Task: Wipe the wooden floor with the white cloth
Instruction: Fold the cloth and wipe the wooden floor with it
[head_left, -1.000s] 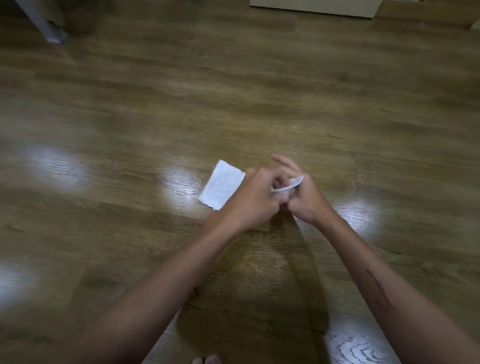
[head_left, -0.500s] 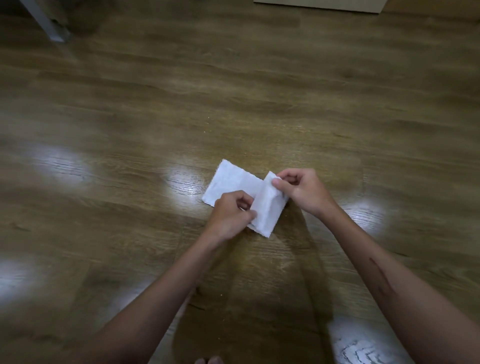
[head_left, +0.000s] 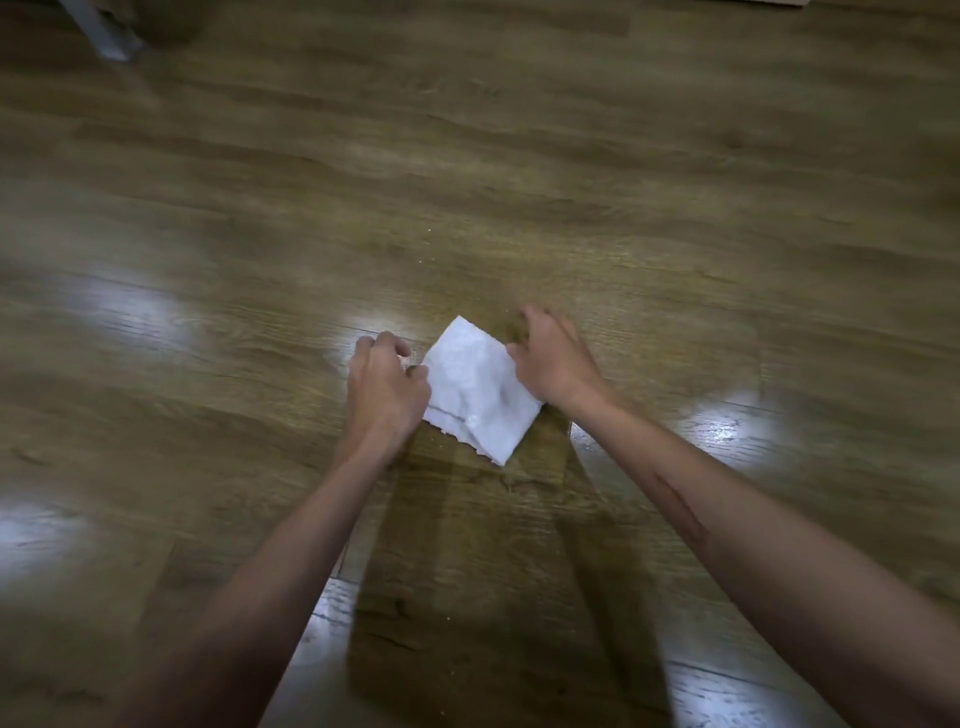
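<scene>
Both hands are working low over the wooden floor (head_left: 571, 182) right now, one on each side of the white cloth (head_left: 475, 395). Left hand (head_left: 384, 384) is sitting at the cloth's left edge with its fingers curled in, the knuckles facing up, and the thumb and forefinger are looking like they are nipping the cloth's left border, though the blur is making the exact contact hard to read. Right hand (head_left: 553, 358) is hovering at the cloth's upper right edge, fingers bent and spread like a loose claw, the fingertips pointing down at the boards beyond the cloth; whether it is actually gripping the fabric or only brushing its edge, I cannot tell from this angle. That cloth is lying on the floor between the two hands, folded into a rough diamond shape, one corner pointing away from the person and another, with a ragged torn-looking edge, pointing back toward them. Bare forearms are reaching in from the bottom corners of the view and casting dark shadows on the boards below the cloth. Bright patches of reflected light are glaring off the floor to the left and right. Up in the far left corner a pale metal leg (head_left: 104, 31) is standing on the floor, well apart from the action.
</scene>
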